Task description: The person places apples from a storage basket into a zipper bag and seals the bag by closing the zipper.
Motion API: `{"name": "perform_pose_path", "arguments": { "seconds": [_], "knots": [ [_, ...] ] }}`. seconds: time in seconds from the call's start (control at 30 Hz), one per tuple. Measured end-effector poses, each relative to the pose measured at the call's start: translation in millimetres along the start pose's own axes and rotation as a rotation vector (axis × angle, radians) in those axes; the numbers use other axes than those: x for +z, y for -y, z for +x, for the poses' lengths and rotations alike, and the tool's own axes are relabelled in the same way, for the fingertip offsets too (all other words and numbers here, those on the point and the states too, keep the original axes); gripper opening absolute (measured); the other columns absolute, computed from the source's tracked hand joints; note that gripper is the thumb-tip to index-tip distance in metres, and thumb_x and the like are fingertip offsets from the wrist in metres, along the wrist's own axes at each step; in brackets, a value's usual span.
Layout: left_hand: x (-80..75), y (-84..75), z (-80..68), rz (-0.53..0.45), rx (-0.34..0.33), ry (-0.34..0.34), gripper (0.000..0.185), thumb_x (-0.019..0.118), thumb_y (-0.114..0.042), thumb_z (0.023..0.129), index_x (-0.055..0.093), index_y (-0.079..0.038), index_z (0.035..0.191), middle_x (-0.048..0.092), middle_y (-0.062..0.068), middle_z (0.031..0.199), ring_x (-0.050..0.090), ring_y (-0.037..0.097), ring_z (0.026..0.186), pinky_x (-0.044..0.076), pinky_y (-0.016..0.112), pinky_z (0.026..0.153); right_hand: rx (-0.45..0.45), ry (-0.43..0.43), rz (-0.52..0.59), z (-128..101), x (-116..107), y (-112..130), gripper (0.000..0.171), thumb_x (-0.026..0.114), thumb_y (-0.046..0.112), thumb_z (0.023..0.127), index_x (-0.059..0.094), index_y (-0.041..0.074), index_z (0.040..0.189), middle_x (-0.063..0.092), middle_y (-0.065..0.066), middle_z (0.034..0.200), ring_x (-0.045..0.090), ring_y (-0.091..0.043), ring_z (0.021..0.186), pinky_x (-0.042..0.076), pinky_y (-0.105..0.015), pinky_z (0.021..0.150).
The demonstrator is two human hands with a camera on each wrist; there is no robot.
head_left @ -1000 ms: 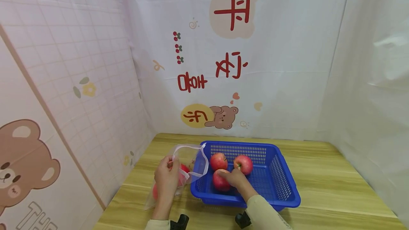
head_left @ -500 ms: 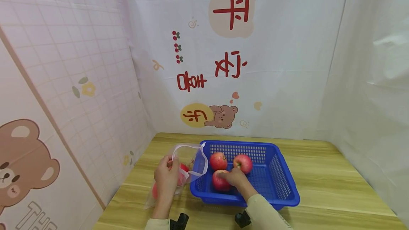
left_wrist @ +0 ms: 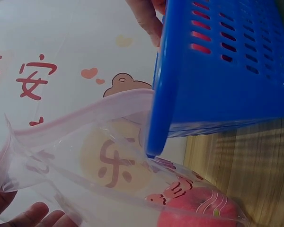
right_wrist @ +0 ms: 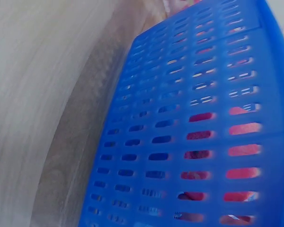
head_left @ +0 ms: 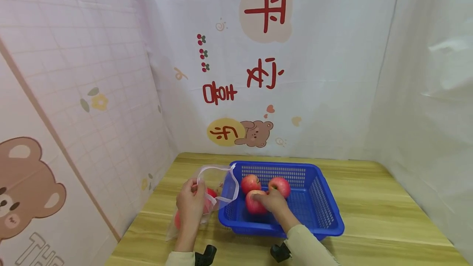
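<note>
A blue slotted basket (head_left: pixel 318 212) stands on the wooden table (head_left: pixel 388 212) with three red apples in it. My right hand (head_left: pixel 271 201) grips the nearest apple (head_left: pixel 253 204) inside the basket; the two others (head_left: pixel 250 183) (head_left: pixel 280 185) lie just behind. To the left my left hand (head_left: pixel 190 204) holds the rim of a clear plastic bag (head_left: pixel 218 180) open beside the basket. Red apples (head_left: pixel 210 194) show inside the bag. In the left wrist view the bag (left_wrist: pixel 85 156) holds an apple (left_wrist: pixel 199 210) next to the basket wall (left_wrist: pixel 217 71). The right wrist view shows only the basket wall (right_wrist: pixel 189 142).
Printed fabric walls close in the table on the left (head_left: pixel 74 93), at the back (head_left: pixel 277 73) and on the right (head_left: pixel 436 114). Bare wood lies to the right of the basket.
My right hand has lifted the nearest apple slightly and shifted a little further into the basket. The left hand and bag have hardly moved.
</note>
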State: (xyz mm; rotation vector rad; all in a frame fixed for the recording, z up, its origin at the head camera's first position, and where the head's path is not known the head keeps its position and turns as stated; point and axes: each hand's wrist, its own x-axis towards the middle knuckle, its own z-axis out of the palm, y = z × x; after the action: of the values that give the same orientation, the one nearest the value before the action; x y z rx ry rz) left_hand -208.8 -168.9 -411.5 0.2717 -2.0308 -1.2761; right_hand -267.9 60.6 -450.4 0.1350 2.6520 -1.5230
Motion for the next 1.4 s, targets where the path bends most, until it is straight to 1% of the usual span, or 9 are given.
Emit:
{"name": "perform_pose_path", "arguments": {
  "seconds": [0.23, 0.43, 0.53, 0.67, 0.73, 0.87, 0.97, 1.13, 1.4],
  "knots": [
    [-0.8, 0.2, 1.3, 0.004, -0.005, 0.003, 0.014, 0.063, -0.013, 0.095, 0.068, -0.002, 0.087, 0.073, 0.016, 0.090, 0.070, 0.035, 0.087, 0.056, 0.052, 0.079, -0.022, -0.048, 0.116, -1.5, -3.6, 4.5, 0.066, 0.076, 0.030, 0.085, 0.053, -0.016, 0.126, 0.058, -0.028, 0.124, 0.055, -0.039, 0.110, 0.043, -0.054, 0.099],
    [-0.6, 0.0, 0.8, 0.008, -0.010, 0.007, 0.014, 0.063, -0.013, 0.095, 0.068, -0.002, 0.087, 0.073, 0.016, 0.089, 0.069, 0.033, 0.085, 0.056, 0.051, 0.077, -0.022, -0.118, 0.227, -3.5, -4.9, 5.9, 0.061, 0.075, 0.027, 0.086, 0.055, -0.016, 0.124, 0.060, -0.027, 0.117, 0.056, -0.038, 0.103, 0.045, -0.054, 0.096],
    [-0.6, 0.1, 0.5, 0.011, -0.016, 0.010, 0.014, 0.063, -0.013, 0.095, 0.068, -0.003, 0.087, 0.072, 0.015, 0.090, 0.069, 0.033, 0.086, 0.056, 0.050, 0.078, -0.040, -0.161, 0.292, -4.0, -4.6, 6.4, 0.052, 0.076, 0.024, 0.085, 0.059, -0.013, 0.118, 0.063, -0.023, 0.109, 0.057, -0.035, 0.098, 0.047, -0.049, 0.093],
    [-0.6, 0.5, 0.5, 0.013, -0.016, 0.015, 0.014, 0.063, -0.013, 0.095, 0.068, -0.002, 0.087, 0.072, 0.015, 0.091, 0.068, 0.034, 0.087, 0.055, 0.051, 0.079, -0.062, -0.204, 0.317, -3.8, -4.2, 7.5, 0.039, 0.076, 0.023, 0.085, 0.062, -0.007, 0.105, 0.063, -0.015, 0.097, 0.055, -0.029, 0.089, 0.047, -0.042, 0.082],
    [-0.5, 0.7, 0.5, 0.012, -0.016, 0.016, 0.014, 0.063, -0.013, 0.095, 0.068, -0.002, 0.087, 0.072, 0.016, 0.092, 0.069, 0.034, 0.088, 0.055, 0.051, 0.080, -0.061, -0.212, 0.324, -3.9, -4.1, 8.3, 0.040, 0.076, 0.024, 0.086, 0.062, -0.006, 0.109, 0.063, -0.016, 0.100, 0.055, -0.030, 0.090, 0.047, -0.043, 0.084],
    [-0.2, 0.3, 0.3, 0.004, -0.012, 0.015, 0.014, 0.063, -0.012, 0.096, 0.068, -0.002, 0.087, 0.072, 0.016, 0.091, 0.069, 0.034, 0.087, 0.056, 0.051, 0.080, -0.058, -0.203, 0.358, -4.4, -4.1, 10.2, 0.060, 0.075, 0.026, 0.088, 0.053, -0.008, 0.132, 0.060, -0.026, 0.122, 0.057, -0.037, 0.108, 0.046, -0.050, 0.098],
    [-0.1, -0.5, 0.1, -0.001, -0.014, 0.018, 0.014, 0.062, -0.012, 0.096, 0.068, -0.001, 0.088, 0.072, 0.015, 0.090, 0.069, 0.034, 0.087, 0.056, 0.051, 0.079, -0.060, -0.196, 0.390, -4.0, -3.2, 11.9, 0.070, 0.074, 0.028, 0.088, 0.045, -0.009, 0.140, 0.054, -0.030, 0.133, 0.054, -0.041, 0.118, 0.042, -0.053, 0.103],
    [-0.6, -2.3, -0.3, -0.004, -0.033, 0.032, 0.014, 0.062, -0.013, 0.096, 0.068, -0.002, 0.090, 0.072, 0.016, 0.093, 0.069, 0.035, 0.090, 0.056, 0.051, 0.081, -0.079, -0.217, 0.413, -3.2, -0.1, 16.2, 0.072, 0.074, 0.026, 0.088, 0.043, -0.010, 0.142, 0.050, -0.032, 0.137, 0.051, -0.043, 0.125, 0.042, -0.052, 0.104],
    [-0.8, -3.1, -0.5, -0.001, -0.037, 0.032, 0.015, 0.062, -0.013, 0.096, 0.068, -0.002, 0.089, 0.072, 0.016, 0.093, 0.069, 0.034, 0.089, 0.056, 0.050, 0.081, -0.131, -0.245, 0.466, -6.8, 9.5, 24.4, 0.070, 0.074, 0.021, 0.087, 0.044, -0.009, 0.142, 0.051, -0.032, 0.136, 0.050, -0.044, 0.125, 0.043, -0.052, 0.104]
  ]
}}
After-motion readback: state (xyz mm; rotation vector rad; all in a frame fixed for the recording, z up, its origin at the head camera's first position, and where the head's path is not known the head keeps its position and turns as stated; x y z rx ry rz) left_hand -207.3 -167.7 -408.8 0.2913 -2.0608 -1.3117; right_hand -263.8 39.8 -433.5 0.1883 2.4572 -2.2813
